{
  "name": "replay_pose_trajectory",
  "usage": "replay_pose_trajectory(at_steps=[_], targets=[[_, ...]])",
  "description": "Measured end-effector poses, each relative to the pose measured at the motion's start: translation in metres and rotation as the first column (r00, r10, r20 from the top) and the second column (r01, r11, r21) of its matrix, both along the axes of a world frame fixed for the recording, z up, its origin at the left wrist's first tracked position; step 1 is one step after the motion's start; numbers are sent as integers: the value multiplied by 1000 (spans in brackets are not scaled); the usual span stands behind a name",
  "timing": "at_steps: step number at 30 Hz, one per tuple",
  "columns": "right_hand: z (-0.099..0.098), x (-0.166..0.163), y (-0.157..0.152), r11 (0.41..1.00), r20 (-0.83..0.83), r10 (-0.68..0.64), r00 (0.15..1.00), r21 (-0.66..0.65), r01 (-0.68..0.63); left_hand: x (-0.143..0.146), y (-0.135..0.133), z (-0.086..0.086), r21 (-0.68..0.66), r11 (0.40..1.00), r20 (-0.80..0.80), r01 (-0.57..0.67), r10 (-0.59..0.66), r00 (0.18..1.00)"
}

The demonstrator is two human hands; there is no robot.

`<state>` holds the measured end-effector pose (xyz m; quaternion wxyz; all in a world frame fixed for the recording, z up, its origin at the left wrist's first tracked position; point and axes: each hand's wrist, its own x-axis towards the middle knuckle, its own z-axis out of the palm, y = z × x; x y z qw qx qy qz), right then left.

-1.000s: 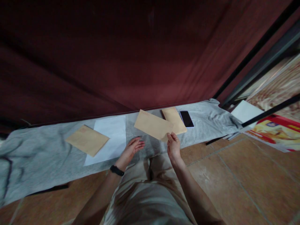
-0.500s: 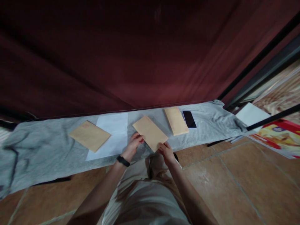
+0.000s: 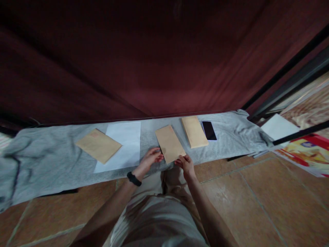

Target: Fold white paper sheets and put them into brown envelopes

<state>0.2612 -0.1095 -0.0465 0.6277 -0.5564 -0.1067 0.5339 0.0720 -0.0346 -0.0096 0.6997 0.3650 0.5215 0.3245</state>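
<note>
- Well, my right hand (image 3: 186, 166) pinches the near right corner of a brown envelope (image 3: 169, 142), with my thumb on top.
- My left hand (image 3: 149, 160) is at the envelope's left edge, with its fingers a bit bent. I can't tell if they grip it or just touch it.
- The envelope is between my two hands and pokes out past my fingertips, tilted to one side.
- Past my right fingers, a bit to the right, is a thick brown bundle (image 3: 194, 132). A dark phone (image 3: 209, 131) is just beside it, farther right.
- Left of my left fingers lies a white sheet (image 3: 127, 144). A second envelope (image 3: 99, 145) lies partly on it.
- A gray cloth (image 3: 51, 151) spreads out on both sides of my fingers.
</note>
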Motion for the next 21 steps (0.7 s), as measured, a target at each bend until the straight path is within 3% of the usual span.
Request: replay_pose_trajectory(at_steps=[4, 7, 11, 15, 21], targets=[[-2, 0, 1, 1000, -2, -6, 1000, 1, 6, 7, -23, 0, -60, 995, 8, 79, -79, 997], [-2, 1, 1, 1000, 2, 19, 1000, 11, -19, 14, -29, 0, -60, 997, -20, 54, -55, 998], [-3, 2, 0, 1000, 23, 20, 1000, 19, -20, 22, -30, -2, -22, 1000, -40, -6, 5, 999], [-3, 8, 1, 1000, 73, 9, 997, 6, -9, 30, -28, -4, 35, 999, -30, 9, -8, 1000], [4, 30, 7, 990, 232, -88, 969, 129, 59, 58, -16, 0, 104, 994, -32, 30, -27, 999]])
